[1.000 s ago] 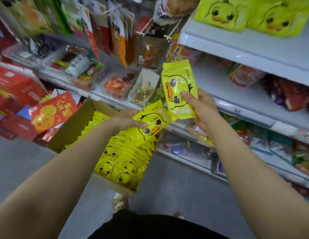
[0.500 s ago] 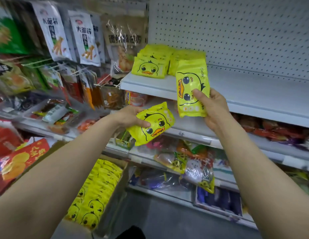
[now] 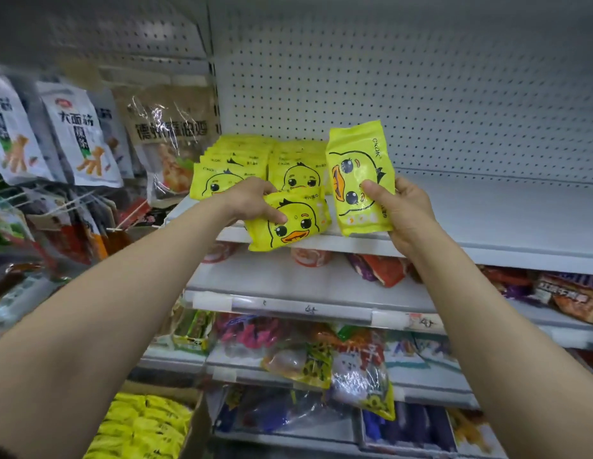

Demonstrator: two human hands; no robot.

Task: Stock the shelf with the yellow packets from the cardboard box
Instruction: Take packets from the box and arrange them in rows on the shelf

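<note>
While each hand (image 3: 255, 202) grips packets, snack bags (image 3: 80, 140) flank.

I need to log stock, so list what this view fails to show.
- Head view: how many packets stand in the two yellow packet rows cannot be told; the front ones hide the rest.
- The cardboard box is cut off by the bottom edge.
- The left hand covers part of its packet.
- Price tags are too blurred to read.

Head view, close, facing shelf (image 3: 487, 207)
</note>
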